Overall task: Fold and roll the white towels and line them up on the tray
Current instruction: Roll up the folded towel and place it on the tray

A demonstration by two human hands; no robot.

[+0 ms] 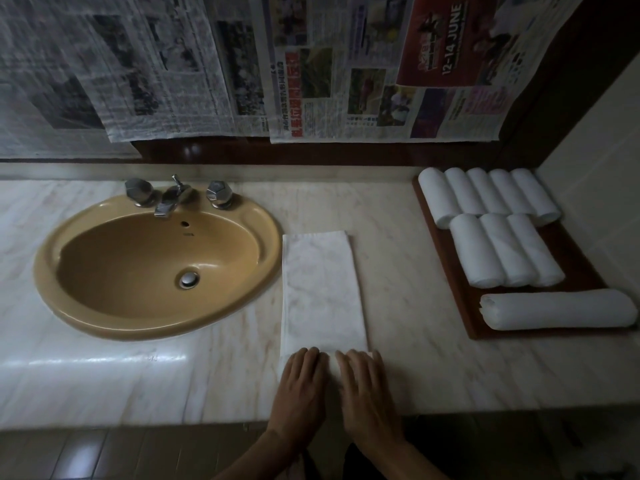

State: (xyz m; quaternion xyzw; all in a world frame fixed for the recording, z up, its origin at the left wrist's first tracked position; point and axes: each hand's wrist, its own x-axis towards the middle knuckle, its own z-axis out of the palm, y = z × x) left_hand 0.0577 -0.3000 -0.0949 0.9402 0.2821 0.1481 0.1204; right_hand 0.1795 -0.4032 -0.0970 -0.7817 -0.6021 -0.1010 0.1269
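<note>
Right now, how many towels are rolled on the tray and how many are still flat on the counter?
Rolled towels on the tray: 9, with a back row of 5, a middle row of 3, and 1 long roll in front
Flat folded towel on the counter: 1
Total: 10

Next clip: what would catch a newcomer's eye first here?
Probably the mustard-coloured sink set in the pale marble counter on the left. Next, the white rolled towels lined up on the wooden tray at the right. At the near edge, the left hand and right hand press flat on a folded towel.
</note>
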